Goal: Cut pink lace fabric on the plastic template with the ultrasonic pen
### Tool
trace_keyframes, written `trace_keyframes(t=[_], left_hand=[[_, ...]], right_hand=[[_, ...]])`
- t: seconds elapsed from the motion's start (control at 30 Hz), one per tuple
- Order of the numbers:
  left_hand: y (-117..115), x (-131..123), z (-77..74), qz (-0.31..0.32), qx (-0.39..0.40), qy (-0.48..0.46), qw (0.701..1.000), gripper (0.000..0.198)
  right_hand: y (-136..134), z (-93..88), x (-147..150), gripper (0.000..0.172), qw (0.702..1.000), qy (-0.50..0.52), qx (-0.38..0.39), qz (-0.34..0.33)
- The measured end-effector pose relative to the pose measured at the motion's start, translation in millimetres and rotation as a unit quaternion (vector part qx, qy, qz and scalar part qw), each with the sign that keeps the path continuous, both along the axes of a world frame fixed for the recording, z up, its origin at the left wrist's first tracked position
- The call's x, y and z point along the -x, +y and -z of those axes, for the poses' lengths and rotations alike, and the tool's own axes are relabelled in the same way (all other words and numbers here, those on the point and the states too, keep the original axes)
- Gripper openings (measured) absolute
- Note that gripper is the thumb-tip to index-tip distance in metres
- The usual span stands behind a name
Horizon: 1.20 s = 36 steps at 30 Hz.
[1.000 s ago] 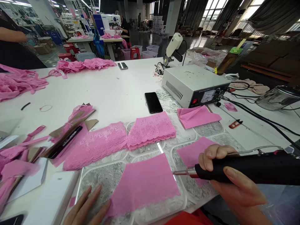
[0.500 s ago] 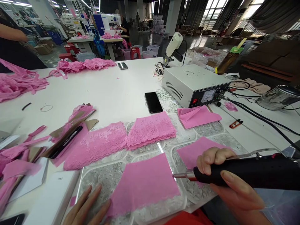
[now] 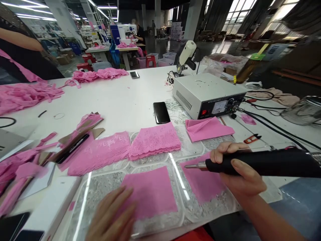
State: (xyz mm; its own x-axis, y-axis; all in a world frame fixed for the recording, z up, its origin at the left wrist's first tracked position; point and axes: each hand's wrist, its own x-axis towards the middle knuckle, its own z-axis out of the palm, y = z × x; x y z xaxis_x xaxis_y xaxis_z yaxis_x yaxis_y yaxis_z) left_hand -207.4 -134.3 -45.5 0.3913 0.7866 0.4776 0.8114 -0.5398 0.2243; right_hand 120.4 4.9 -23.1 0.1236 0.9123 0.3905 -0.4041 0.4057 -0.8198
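My right hand [image 3: 240, 167] is wrapped round a black corded handpiece [image 3: 265, 162] with a pointed metal tip. The tip is over a pink cloth piece [image 3: 200, 187] at the right of the marble-patterned mat [image 3: 102, 190]. My left hand [image 3: 112, 214], slightly blurred, has its fingers stretched out over the left edge of another pink cloth piece [image 3: 155, 194], partly hiding it. Behind them lie a stack of pink lace pieces [image 3: 155, 142], a second spread of pink lace [image 3: 105, 152] and a folded pink cloth [image 3: 210, 129].
A grey box with a dial [image 3: 208, 93] stands at the back right, cables running from it. Nearby are a black phone [image 3: 161, 112], orange thread snips [image 3: 252, 138] and a desk lamp [image 3: 187, 55]. Left lie a white box [image 3: 50, 207] and pink fabric heaps [image 3: 27, 95]. Another person [image 3: 27, 50] stands far left.
The handpiece tip has moved from the right edge of the left cloth piece to over the right one. My left hand has shifted right and up onto the cloth. The view has shifted slightly.
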Motion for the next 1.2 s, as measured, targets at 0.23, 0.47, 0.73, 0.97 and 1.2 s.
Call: trace_keyframes(t=[0.23, 0.47, 0.73, 0.97, 1.2], left_hand=[[54, -113, -4.9, 0.104, 0.041, 0.029, 0.993, 0.025], [57, -142, 12.6, 0.065, 0.031, 0.096, 0.993, 0.039], [58, -143, 23.5, 0.044, 0.034, 0.107, 0.993, 0.047], [58, -142, 24.6, 0.055, 0.039, 0.125, 0.99, 0.049], [59, -142, 23.9, 0.062, 0.048, 0.118, 0.99, 0.05]], right_hand=[[18, 3.8, -5, 0.011, 0.998, 0.018, 0.008, -0.057], [28, -0.1, -17, 0.011, 0.996, -0.007, 0.015, -0.09], [33, 9.8, -9, 0.011, 0.993, -0.021, 0.009, -0.12], [33, 9.7, -7, 0.011, 0.992, -0.009, 0.011, -0.125], [32, 7.7, -5, 0.01, 0.989, -0.001, 0.008, -0.145]])
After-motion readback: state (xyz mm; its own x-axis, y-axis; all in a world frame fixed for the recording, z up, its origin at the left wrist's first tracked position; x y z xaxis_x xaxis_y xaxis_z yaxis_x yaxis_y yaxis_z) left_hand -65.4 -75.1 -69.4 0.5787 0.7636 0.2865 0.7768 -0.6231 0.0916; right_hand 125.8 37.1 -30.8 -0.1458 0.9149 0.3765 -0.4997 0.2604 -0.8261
